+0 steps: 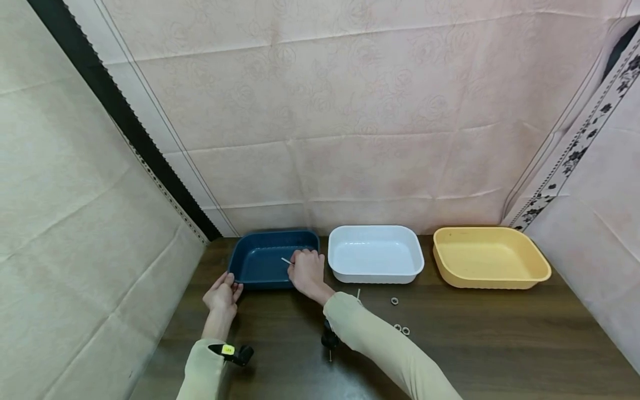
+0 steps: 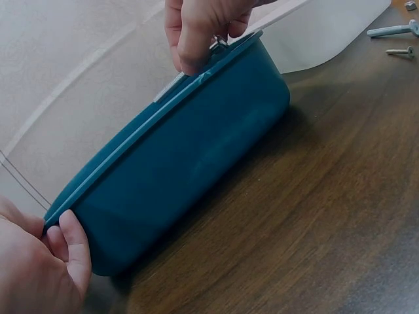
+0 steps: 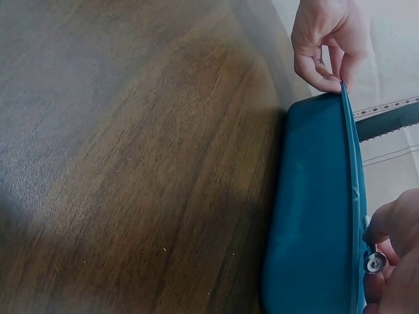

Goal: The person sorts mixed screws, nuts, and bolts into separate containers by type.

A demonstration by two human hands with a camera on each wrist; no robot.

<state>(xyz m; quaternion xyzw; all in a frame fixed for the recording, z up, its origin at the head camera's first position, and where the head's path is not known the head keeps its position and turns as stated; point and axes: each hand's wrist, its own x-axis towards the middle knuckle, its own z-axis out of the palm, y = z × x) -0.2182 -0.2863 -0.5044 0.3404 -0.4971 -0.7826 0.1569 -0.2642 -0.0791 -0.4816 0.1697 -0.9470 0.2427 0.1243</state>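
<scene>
My left hand (image 1: 221, 298) pinches the near left corner of the blue tray (image 2: 177, 157) by its rim, thumb and fingers either side of the edge. Over the tray's right part, my right hand (image 1: 307, 272) grips a bolt (image 1: 286, 260) between thumb and fingers. Its pale shank points left into the tray, and the round head (image 3: 375, 263) shows between the fingers in the right wrist view. The tray's inner floor is partly hidden behind the right hand.
A white tray (image 1: 376, 276) and a yellow tray (image 1: 492, 282) stand in line to the right. Several nuts (image 1: 394, 301) lie on the wooden table (image 1: 480, 339) near my right forearm. Two loose bolts, one larger bolt (image 2: 391, 31) and one smaller bolt (image 2: 400, 52), lie there too. Cloth walls enclose the table.
</scene>
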